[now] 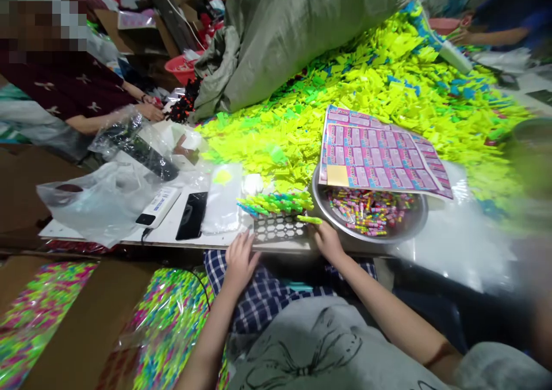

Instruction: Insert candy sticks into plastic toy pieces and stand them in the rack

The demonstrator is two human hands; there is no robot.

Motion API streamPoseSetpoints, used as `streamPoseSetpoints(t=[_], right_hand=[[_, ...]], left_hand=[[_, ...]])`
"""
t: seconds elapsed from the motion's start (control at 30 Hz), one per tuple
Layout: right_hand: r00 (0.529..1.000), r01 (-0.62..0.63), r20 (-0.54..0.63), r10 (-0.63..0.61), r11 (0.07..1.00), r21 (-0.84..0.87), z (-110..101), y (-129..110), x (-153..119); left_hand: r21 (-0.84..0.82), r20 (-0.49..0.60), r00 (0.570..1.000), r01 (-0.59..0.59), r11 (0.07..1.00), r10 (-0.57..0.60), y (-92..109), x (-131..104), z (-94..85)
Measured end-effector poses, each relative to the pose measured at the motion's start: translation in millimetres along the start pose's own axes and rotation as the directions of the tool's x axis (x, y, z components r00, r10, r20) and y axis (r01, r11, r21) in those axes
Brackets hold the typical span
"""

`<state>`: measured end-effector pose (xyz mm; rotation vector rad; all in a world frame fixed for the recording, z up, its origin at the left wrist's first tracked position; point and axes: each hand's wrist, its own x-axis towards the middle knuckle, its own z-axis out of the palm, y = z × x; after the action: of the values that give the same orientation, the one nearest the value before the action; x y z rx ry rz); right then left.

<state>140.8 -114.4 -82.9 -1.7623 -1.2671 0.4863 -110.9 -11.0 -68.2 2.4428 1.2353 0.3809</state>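
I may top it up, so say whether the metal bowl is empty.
Not empty: small multicoloured pieces lie in the metal bowl, though printed sheets hide its far part.

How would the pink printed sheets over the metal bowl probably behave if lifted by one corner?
The printed sheets look thin, so they would likely flex rather than stay rigid. Their edges are unevenly stacked, so the layers may slide apart.

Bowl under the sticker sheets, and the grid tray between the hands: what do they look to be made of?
Bowl: thin metal, likely steel; smooth grey rim with soft highlights.
Tray: grey and matte, cut with rounded holes; plastic or metal, I can't tell.
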Motion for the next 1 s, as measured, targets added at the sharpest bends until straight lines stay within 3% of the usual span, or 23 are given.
streamPoseSetpoints(t=[0.13, 0.3, 0.5, 0.67, 1.0], right_hand=[[0.997, -0.073, -0.037, 0.073, 0.997, -0.001, 11.9, 12.5, 11.6], [0.998, -0.059, -0.028, 0.059, 0.998, 0.025, 22.7, 14.6, 18.8], [0.998, -0.049, -0.031, 0.050, 0.998, 0.034, 24.8, 12.3, 18.0], [0.999, 0.035, -0.041, -0.033, 0.998, 0.049, 25.5, 9.5, 17.9], [0.991, 0.136, -0.035, -0.132, 0.983, 0.125, 24.5, 2.5, 23.9]], left_hand=[[0.206, -0.003, 1.000, -0.002, 0.979, 0.002, -20.8, -14.2, 26.7], [0.261, -0.111, 0.994, 0.030, 0.965, -0.001, -21.3, -18.7, 43.8], [0.248, -0.221, 0.975, 0.077, 0.966, -0.021, -24.7, -21.5, 49.9], [0.264, -0.330, 0.943, 0.121, 0.957, -0.028, -31.0, -23.8, 52.5], [0.291, -0.339, 0.938, 0.172, 0.941, -0.067, -24.5, -21.5, 49.9]])
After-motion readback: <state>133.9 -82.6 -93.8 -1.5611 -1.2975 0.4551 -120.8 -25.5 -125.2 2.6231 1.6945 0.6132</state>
